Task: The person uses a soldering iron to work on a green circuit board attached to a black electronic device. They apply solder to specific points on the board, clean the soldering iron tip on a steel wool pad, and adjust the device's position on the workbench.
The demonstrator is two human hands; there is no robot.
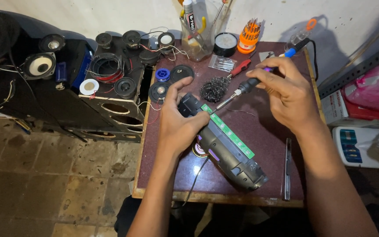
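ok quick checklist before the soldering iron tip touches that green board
1. Left hand steadies the black device: ok, gripping its upper end.
2. Right hand holds the soldering iron by its handle: ok.
3. Tip at the green circuit board: ok, near its upper end; contact cannot tell.
4. Tip hot: cannot tell.
5. Wire-wool tip cleaner in reach: ok, beside the tip.
6. Iron cord free of the work: ok, trails off the table's far edge.
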